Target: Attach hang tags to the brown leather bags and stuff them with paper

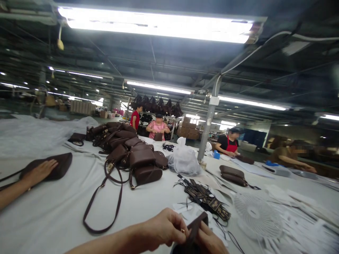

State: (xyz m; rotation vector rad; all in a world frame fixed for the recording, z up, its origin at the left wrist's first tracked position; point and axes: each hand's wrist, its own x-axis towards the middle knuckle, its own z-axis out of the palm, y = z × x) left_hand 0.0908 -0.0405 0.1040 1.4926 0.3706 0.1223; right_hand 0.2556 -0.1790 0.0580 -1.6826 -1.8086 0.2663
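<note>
At the bottom of the head view, my left hand (165,227) is closed, fingertips pinched by a small gold-coloured metal piece (183,231) on a dark brown strap (196,225). My right hand (212,241) is closed round the other side of the strap, its fingers partly hidden behind it. Below the strap, a dark bag (182,249) is cut off by the frame edge. Just beyond my hands lies a heap of black hang tags (205,197) with gold print and cords.
A pile of brown handbags (143,157) with a looped strap (88,215) lies left of centre. At far left, a co-worker's hand (39,173) rests on another bag (65,164). A white fan (258,215), a plastic bag (185,158) and a post (209,123) stand right.
</note>
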